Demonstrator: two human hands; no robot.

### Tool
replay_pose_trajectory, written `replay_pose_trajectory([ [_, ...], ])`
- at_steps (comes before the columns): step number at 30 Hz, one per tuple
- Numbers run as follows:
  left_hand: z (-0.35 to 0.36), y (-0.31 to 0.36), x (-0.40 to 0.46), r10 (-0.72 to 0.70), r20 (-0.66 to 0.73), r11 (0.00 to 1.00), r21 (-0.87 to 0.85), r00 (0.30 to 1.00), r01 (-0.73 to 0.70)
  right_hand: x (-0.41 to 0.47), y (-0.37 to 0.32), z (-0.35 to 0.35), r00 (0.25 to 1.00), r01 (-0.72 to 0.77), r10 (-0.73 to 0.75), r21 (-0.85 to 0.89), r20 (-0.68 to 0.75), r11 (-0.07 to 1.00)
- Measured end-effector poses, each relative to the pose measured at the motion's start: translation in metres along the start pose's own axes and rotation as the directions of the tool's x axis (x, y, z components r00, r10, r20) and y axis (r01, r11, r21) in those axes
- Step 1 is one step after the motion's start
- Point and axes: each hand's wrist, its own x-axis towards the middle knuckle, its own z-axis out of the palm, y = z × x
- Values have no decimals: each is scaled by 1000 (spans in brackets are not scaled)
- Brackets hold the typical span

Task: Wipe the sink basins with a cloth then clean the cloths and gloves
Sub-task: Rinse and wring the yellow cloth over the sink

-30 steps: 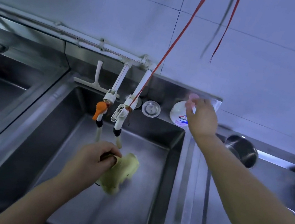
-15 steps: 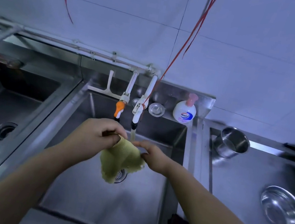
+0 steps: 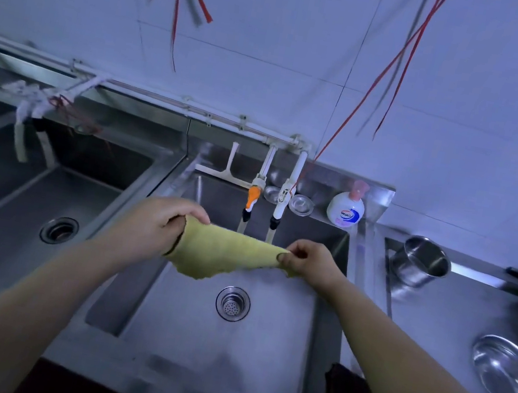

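Both hands are apart over the middle sink basin point(image 3: 258, 352), the left hand point(image 3: 154, 230) and right hand point(image 3: 310, 262) each pinching an end of the yellow cloth point(image 3: 223, 254) stretched between them beneath the taps point(image 3: 279, 200). It looks like the cloth-washing step. Next, I'd guess, comes soap from the pump bottle point(image 3: 347, 208), or rubbing and wringing over the drain point(image 3: 232, 303).

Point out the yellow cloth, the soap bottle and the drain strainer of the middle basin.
yellow cloth point(image 3: 223, 252): head view, middle of the stretched fabric.
soap bottle point(image 3: 345, 211): head view, white body at the label.
drain strainer point(image 3: 232, 303): head view, centre of the perforated basket.
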Motion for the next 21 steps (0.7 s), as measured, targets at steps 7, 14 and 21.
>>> replay_pose_trajectory([
  [7,-8,-18,-15,-269,93,920,-271,959,284,-14,-18,-3,995,-42,50,88,-91,995],
  [14,15,-21,-18,-428,-31,836,-394,903,382,-29,-25,11,980,-139,161,175,-116,975],
  [21,33,-21,-5,-460,-150,853,-349,875,389,-38,-35,13,980,-170,186,195,-68,966],
])
